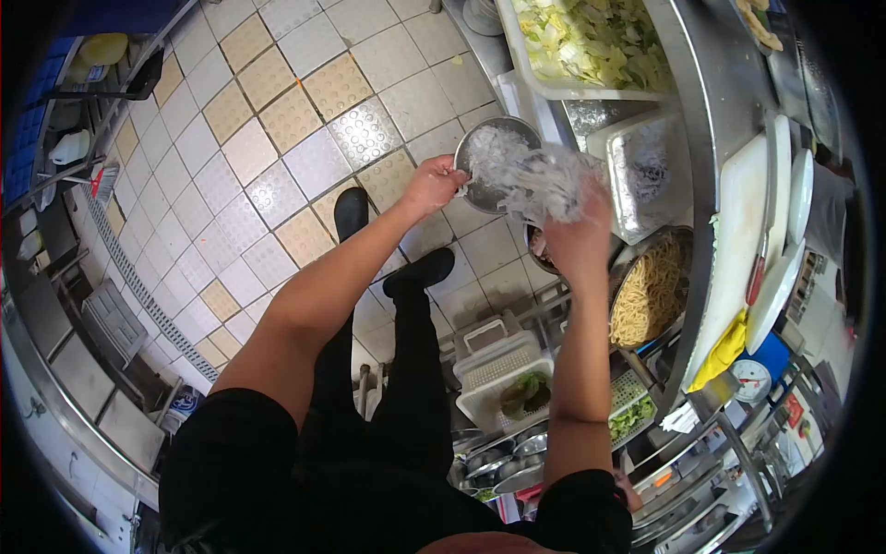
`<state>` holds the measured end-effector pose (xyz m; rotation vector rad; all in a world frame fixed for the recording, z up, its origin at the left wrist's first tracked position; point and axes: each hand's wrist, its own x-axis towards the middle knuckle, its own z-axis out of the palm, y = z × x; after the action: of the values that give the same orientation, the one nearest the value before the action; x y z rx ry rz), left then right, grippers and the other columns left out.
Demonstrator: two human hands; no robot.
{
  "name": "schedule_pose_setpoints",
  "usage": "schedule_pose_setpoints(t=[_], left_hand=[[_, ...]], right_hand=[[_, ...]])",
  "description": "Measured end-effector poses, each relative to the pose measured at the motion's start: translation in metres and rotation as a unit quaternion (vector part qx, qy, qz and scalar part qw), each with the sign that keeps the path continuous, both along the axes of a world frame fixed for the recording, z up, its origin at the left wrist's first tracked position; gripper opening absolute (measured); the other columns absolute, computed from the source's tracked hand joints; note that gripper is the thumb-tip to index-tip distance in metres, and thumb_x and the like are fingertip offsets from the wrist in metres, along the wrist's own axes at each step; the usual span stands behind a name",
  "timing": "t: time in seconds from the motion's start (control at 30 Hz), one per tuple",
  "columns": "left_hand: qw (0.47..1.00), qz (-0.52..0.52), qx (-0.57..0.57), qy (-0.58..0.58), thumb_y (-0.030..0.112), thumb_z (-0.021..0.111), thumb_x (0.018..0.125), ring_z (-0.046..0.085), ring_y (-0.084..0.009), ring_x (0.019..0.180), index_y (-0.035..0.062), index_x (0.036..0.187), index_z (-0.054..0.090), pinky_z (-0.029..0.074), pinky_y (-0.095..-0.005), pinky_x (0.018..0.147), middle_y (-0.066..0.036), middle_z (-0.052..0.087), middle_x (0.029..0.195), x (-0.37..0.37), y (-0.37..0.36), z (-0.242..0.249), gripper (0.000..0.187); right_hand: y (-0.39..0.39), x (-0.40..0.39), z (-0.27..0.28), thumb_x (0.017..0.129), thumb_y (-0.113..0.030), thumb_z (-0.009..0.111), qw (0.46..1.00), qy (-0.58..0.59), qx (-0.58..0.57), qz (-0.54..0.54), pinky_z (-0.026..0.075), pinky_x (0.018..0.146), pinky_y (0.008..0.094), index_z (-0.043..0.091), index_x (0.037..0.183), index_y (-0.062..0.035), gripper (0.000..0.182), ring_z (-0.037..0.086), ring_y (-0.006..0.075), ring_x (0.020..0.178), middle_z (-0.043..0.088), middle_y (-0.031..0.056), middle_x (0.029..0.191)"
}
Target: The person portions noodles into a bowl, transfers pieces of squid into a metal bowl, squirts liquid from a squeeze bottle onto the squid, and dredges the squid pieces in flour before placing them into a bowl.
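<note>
Gripping bowl (487, 166) rim, left hand (432, 185); right hand (580, 226) seemingly clutching shreds (544, 180), counter edge (697, 138) close.

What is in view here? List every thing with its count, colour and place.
metal bowl: one, silver, gripped at its rim by left hand
white shreds: one heap, whitish, under right hand
noodle pan: one, yellowish noodles, below the heap
cabbage tub: one, white, pale green leaves, top
steel tray: one, silver, beside the heap
cutting board: one, white, counter right
yellow cloth: one, counter edge
white basket: one, greens inside, low shelf
left hand: bare
right hand: bare
</note>
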<state>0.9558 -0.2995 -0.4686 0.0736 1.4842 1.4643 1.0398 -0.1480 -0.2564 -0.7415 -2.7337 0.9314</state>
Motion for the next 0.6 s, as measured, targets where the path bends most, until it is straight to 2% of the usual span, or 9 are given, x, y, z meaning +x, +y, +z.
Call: schedule_pose_setpoints(t=[0.07, 0.17, 0.23, 0.27, 0.37, 0.4, 0.5, 0.6], left_hand=[[1.0, -0.017, -0.006, 0.022, 0.007, 0.059, 0.086, 0.05, -0.0062, 0.068, 0.0044, 0.1, 0.068, 0.042, -0.0235, 0.064, 0.003, 0.06, 0.078, 0.0, 0.003, 0.001, 0.016], [0.998, -0.022, -0.031, 0.044, 0.007, 0.059, 0.086, 0.049, -0.0062, 0.069, 0.0039, 0.098, 0.067, 0.042, -0.0235, 0.063, 0.003, 0.06, 0.077, 0.001, 0.007, -0.002, 0.015], [0.999, -0.013, -0.026, 0.037, 0.007, 0.058, 0.086, 0.049, -0.006, 0.069, 0.0037, 0.098, 0.067, 0.042, -0.0235, 0.063, 0.004, 0.059, 0.077, 0.0, 0.008, 0.001, 0.015], [0.999, -0.008, -0.024, 0.031, 0.007, 0.058, 0.086, 0.049, -0.006, 0.069, 0.0036, 0.097, 0.067, 0.041, -0.0235, 0.063, 0.004, 0.059, 0.077, 0.0, 0.007, 0.005, 0.015], [0.999, 0.005, -0.003, 0.042, 0.008, 0.058, 0.086, 0.048, -0.0059, 0.069, 0.0033, 0.096, 0.067, 0.041, -0.0233, 0.063, 0.004, 0.058, 0.076, -0.001, 0.006, 0.0, 0.014], [0.999, 0.008, -0.008, 0.037, 0.007, 0.058, 0.086, 0.048, -0.006, 0.068, 0.0033, 0.095, 0.067, 0.041, -0.0235, 0.063, 0.004, 0.059, 0.076, 0.0, 0.006, 0.002, 0.013], [0.999, 0.015, -0.009, 0.033, 0.007, 0.059, 0.087, 0.048, -0.0062, 0.068, 0.0031, 0.094, 0.067, 0.042, -0.024, 0.063, 0.004, 0.059, 0.076, -0.001, 0.008, -0.001, 0.012], [0.999, 0.009, -0.006, 0.041, 0.007, 0.059, 0.088, 0.048, -0.0063, 0.067, 0.0028, 0.094, 0.067, 0.041, -0.0243, 0.062, 0.004, 0.059, 0.076, -0.001, 0.007, -0.015, 0.01]], right_hand=[[0.004, 0.002, -0.042, 0.065, -0.002, 0.062, 0.998, 0.021, 0.055, 0.0, 0.048, 0.082, 0.0419, 0.062, 0.102, 0.0022, 0.038, 0.06, 0.0394, 0.092, 0.063, 0.0221, 0.1], [0.002, -0.006, -0.079, 0.061, -0.002, 0.06, 0.991, 0.01, -0.092, -0.094, 0.048, 0.082, 0.0423, 0.063, 0.099, 0.0035, 0.038, 0.06, 0.0396, 0.089, 0.063, 0.0242, 0.095], [0.004, -0.006, -0.076, 0.065, -0.001, 0.059, 0.993, -0.02, -0.075, -0.088, 0.049, 0.079, 0.0369, 0.064, 0.095, 0.0031, 0.031, 0.063, 0.035, 0.087, 0.065, 0.0202, 0.093], [0.003, -0.006, -0.069, 0.066, 0.0, 0.058, 0.994, -0.036, -0.067, -0.084, 0.049, 0.078, 0.0341, 0.065, 0.094, 0.003, 0.028, 0.064, 0.0326, 0.086, 0.066, 0.0183, 0.092], [0.005, -0.007, -0.033, 0.062, 0.003, 0.054, 0.993, -0.025, -0.069, -0.091, 0.05, 0.077, 0.0377, 0.066, 0.091, 0.0028, 0.031, 0.063, 0.0374, 0.083, 0.065, 0.0205, 0.087], [0.006, -0.008, -0.016, 0.068, 0.003, 0.056, 0.996, -0.023, -0.051, -0.073, 0.05, 0.074, 0.0311, 0.065, 0.092, 0.0047, 0.025, 0.066, 0.0271, 0.079, 0.068, 0.017, 0.086], [0.006, -0.011, 0.026, 0.07, 0.005, 0.056, 0.999, -0.01, 0.014, -0.044, 0.05, 0.075, 0.0299, 0.065, 0.092, 0.0059, 0.023, 0.066, 0.0241, 0.08, 0.068, 0.016, 0.087], [-0.002, -0.004, 0.066, 0.072, 0.005, 0.056, 0.997, 0.029, 0.044, -0.047, 0.05, 0.077, 0.0315, 0.066, 0.093, 0.0052, 0.023, 0.066, 0.0257, 0.084, 0.068, 0.0159, 0.087]])
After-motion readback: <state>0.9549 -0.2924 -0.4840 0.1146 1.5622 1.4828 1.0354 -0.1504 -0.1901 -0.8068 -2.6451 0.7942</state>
